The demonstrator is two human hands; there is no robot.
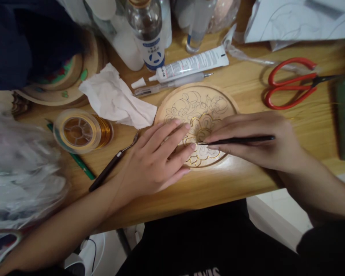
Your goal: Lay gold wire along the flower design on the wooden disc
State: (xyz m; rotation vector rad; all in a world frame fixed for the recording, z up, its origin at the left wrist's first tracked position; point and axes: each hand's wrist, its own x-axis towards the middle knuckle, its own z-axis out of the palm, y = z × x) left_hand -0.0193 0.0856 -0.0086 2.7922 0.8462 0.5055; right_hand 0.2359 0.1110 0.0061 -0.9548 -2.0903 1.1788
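Note:
A round wooden plate (236,104) lies on the table, with a floral line drawing on its face. Gold wire (202,115) follows some of the drawn petals in its lower part. My left hand (158,161) rests on the plate's left side, fingers apart, holding nothing. In my right hand (255,136) is a pair of slim black tweezers (244,140), pinched between thumb and fingers. Their tip points left onto the plate, close to my left index fingertip. Whether the tip grips a piece of wire is too small to tell. My hands cover parts of the plate.
Left of the plate are a crumpled tissue (115,96), a spool of gold wire (80,131), a dark-handled spatula (106,170) and a green pencil (82,166). Behind it lie a glue tube (192,64), a pen (175,83) and a bottle (149,38). Red-handled scissors (290,84) lie right.

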